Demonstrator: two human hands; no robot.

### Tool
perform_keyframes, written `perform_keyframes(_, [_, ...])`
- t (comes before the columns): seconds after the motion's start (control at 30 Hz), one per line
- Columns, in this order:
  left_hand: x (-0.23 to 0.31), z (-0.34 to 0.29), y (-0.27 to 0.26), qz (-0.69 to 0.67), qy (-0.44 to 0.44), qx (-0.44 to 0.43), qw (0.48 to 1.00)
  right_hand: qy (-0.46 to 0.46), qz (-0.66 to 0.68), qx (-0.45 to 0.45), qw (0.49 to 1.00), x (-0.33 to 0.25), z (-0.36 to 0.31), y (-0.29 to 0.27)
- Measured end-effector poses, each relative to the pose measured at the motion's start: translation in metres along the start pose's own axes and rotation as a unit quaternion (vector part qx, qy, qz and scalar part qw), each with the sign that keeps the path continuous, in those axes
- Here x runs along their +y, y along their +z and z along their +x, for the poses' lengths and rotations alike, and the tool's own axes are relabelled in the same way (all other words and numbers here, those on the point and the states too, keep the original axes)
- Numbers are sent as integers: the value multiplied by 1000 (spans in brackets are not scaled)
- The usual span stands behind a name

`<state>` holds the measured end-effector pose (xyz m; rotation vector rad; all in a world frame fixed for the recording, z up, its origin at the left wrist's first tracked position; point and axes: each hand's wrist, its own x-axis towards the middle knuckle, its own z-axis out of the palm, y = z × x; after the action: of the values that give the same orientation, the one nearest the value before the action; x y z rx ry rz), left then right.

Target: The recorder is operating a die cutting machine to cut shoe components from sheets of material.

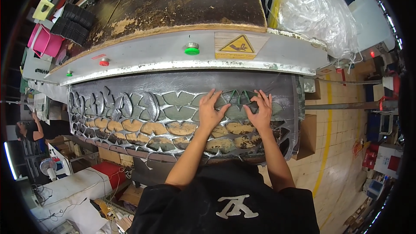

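Observation:
A dark cutting die (239, 98) with thin green edges lies on a shiny dark sheet (255, 79) spread below the machine's beam. My left hand (211, 112) grips its left side, thumb and fingers curled at the edge. On the other side my right hand (261, 112) pinches it the same way. Rows of leaf-shaped holes run through the sheet, with narrow strips left between them. Several curved cut pieces (150, 105) lie loose on its left part. My fingers partly cover the die's outline.
Across the front, the grey beam (156, 56) carries a green button (192, 49), a red button (104, 62) and a yellow warning sign (236, 45). A worn wooden board (173, 11) tops it, beside a clear plastic bag (314, 17). Another person (45, 130) is at far left.

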<state>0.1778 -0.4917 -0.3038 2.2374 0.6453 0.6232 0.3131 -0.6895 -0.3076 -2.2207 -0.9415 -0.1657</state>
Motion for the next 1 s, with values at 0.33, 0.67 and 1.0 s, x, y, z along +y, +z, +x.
perform_keyframes(0.33, [0,2,-1,-4,-2,2,1000,0,-8,5,1000,-2,3,1])
perform_keyframes(0.67, [2,10,-33,-124,-47,-10,991,3,48,54,997,-43,-9,-29])
perform_keyframes(1.0, [47,142,-119,-359,-69,224,904,-17,98,-267,958,-65,-57,-59])
